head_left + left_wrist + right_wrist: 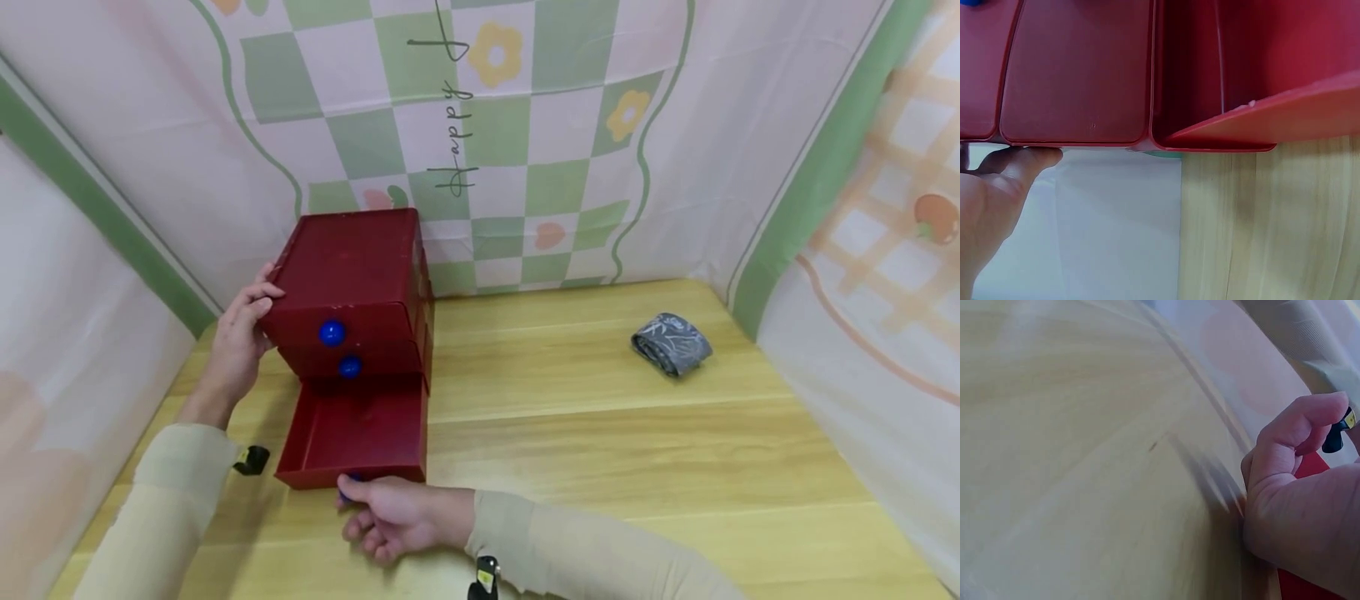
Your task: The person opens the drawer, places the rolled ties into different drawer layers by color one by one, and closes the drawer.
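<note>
A dark red cabinet of drawers (345, 258) stands on the wooden table, with round blue knobs on its fronts. Its bottom drawer (367, 425) is pulled out, and no object shows inside. My left hand (243, 329) rests against the cabinet's left side near the top, thumb and fingers laid along the wall; the left wrist view shows that hand (997, 200) touching the side. At the front of the drawer, my right hand (397, 512) pinches the blue knob (346, 492), mostly covered by the thumb. The right wrist view shows the curled right hand (1297, 487), with the knob hidden.
A folded grey patterned cloth (671, 344) lies at the right on the table (570, 467). Printed fabric (495, 133) hangs behind and on both sides. The two upper drawers, with blue knobs (332, 333), are closed above the pulled-out one.
</note>
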A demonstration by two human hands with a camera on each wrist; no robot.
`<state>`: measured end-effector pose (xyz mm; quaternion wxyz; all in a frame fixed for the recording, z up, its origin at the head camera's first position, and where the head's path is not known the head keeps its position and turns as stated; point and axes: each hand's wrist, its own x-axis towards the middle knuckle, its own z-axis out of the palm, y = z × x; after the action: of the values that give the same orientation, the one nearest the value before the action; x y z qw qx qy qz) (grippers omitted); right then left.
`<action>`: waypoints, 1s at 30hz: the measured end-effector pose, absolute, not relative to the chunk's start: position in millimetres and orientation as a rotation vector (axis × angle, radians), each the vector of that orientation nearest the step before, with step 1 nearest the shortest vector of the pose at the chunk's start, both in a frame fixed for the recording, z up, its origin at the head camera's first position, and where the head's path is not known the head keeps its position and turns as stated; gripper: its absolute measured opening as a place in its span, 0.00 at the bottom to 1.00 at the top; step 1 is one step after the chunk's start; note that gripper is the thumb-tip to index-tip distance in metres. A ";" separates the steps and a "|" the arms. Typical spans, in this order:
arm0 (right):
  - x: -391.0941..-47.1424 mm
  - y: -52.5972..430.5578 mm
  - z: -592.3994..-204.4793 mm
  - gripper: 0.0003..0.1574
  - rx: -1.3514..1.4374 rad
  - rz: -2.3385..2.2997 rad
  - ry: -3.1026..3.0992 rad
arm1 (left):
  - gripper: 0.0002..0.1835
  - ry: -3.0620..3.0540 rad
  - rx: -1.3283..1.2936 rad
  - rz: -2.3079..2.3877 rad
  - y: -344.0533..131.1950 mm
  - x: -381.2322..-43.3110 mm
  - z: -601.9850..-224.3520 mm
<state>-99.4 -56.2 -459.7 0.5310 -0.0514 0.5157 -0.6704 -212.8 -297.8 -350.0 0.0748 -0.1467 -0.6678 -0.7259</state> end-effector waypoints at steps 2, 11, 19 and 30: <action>-99.5 -57.2 -459.9 0.21 -0.124 -1.598 1.222 | 0.10 -2.003 -0.432 -2.177 -297.9 -212.7 -349.7; -98.4 -59.5 -459.5 0.19 -0.114 -1.598 1.204 | 0.10 -1.978 -0.433 -2.189 -298.0 -213.0 -350.9; -96.7 -58.6 -458.7 0.20 -0.120 -1.579 1.198 | 0.10 -1.954 -0.449 -2.202 -297.8 -213.9 -350.9; -96.9 -55.8 -461.2 0.18 -0.140 -1.548 1.180 | 0.10 -1.967 -0.444 -2.196 -297.0 -214.5 -352.0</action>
<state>-96.9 -55.8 -461.2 0.5605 -0.0593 0.5006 -0.6571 -214.5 -297.0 -352.0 0.0803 -0.1484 -0.6577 -0.7342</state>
